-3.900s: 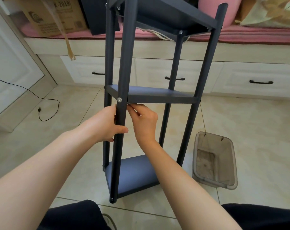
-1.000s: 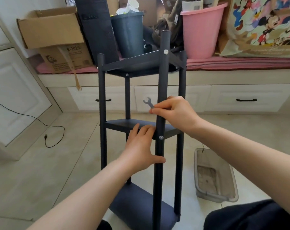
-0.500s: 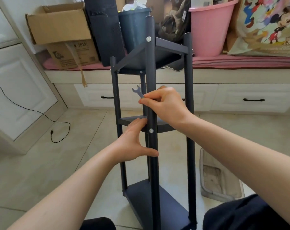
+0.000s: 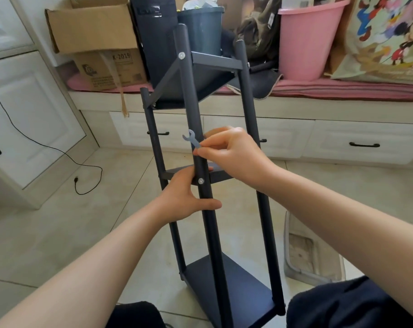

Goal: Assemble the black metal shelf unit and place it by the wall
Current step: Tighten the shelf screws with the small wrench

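Black shelf post (image 4: 206,209) gripped by left hand (image 4: 184,200); right hand (image 4: 231,155) pinches wrench (image 4: 192,140).

I see a box (image 4: 92,27), a pink bucket (image 4: 309,41) and a grey bin (image 4: 202,29) on the bench (image 4: 342,105); a clear tub (image 4: 312,254) sits on the floor (image 4: 47,233).

Floor (image 4: 47,233): pale tiles, filling the lower frame.
Shelf (image 4: 226,287): standing upright on the floor at centre.
Tray (image 4: 312,254): clear plastic, lying on the floor at lower right, just beside the shelf.
Cable (image 4: 59,152): black, trailing across the floor at left, its plug lying on the tiles.
Bench (image 4: 342,91): running along the upper frame, carrying a pink mat.
On the mat: box (image 4: 92,39), grey bin (image 4: 200,29), pink bucket (image 4: 309,36).
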`<state>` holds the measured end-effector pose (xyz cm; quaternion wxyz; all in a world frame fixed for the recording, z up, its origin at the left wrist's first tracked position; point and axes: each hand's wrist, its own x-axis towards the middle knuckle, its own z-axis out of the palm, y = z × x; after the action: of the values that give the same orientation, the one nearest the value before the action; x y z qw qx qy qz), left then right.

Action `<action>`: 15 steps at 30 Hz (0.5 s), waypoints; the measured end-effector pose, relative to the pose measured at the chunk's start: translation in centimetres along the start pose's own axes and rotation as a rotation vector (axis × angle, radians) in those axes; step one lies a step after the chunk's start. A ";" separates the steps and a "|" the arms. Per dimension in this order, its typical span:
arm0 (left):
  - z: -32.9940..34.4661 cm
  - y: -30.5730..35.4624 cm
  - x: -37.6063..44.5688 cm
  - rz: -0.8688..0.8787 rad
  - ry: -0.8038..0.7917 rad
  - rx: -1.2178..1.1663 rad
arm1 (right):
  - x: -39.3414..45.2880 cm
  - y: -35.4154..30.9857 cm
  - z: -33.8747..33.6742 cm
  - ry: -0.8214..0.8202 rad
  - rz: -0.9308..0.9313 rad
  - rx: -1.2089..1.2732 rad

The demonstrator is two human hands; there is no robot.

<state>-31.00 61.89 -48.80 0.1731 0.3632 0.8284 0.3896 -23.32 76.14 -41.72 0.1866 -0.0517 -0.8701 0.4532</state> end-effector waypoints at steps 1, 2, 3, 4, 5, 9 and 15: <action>-0.3 -0.3 0.0 -0.012 -0.005 -0.015 | -0.4 0.3 -0.3 0.000 0.002 -0.006; -0.6 -0.5 0.0 -0.024 -0.008 -0.025 | -0.8 0.6 -0.7 -0.002 0.019 -0.003; -0.9 -0.7 -0.1 -0.031 -0.009 -0.026 | -1.2 1.0 -1.1 -0.013 0.049 0.015; -1.2 -0.9 -0.2 -0.034 -0.009 -0.023 | -1.7 1.6 -1.5 -0.032 0.083 0.032; -1.4 -1.0 -0.2 -0.037 -0.013 -0.020 | -2.2 2.2 -1.8 -0.053 0.116 0.027; -2.0 -1.5 -0.3 -0.043 -0.048 -0.005 | -4.4 4.6 -2.3 -0.116 0.215 -0.048; -2.0 -1.4 0.4 -0.041 -0.073 0.041 | -6.9 6.9 -0.4 -0.191 0.301 -0.106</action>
<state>-33.09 60.56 -48.66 0.2037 0.3637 0.8366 0.3554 -17.31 78.69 -49.01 0.0303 -0.1477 -0.8890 0.4324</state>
